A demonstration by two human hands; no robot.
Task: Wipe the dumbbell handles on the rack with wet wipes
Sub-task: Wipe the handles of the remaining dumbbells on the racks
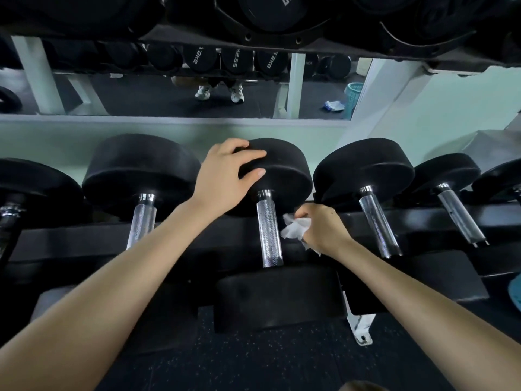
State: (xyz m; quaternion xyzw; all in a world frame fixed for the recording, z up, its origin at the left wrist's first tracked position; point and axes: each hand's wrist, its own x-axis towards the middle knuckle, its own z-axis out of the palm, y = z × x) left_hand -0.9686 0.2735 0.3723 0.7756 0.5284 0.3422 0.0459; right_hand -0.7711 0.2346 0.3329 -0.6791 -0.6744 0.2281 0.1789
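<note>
Several black dumbbells with knurled chrome handles lie side by side on a low black rack [366, 221]. My left hand [225, 176] rests on the far head [284, 170] of the middle dumbbell, fingers curved over its rim. The middle handle [269, 232] is bare and shiny. Just right of it, my right hand [321, 224] pinches a crumpled white wet wipe [294, 228], which sits beside the handle without clearly touching it. Neighbouring handles stand to the left [141, 221] and right [377, 221].
An upper rack shelf [253, 38] loaded with large dumbbells overhangs close above. A mirror [169, 94] behind the rack reflects feet, a teal basket and a wipes pack on the floor. Dark speckled rubber floor [267, 362] lies below.
</note>
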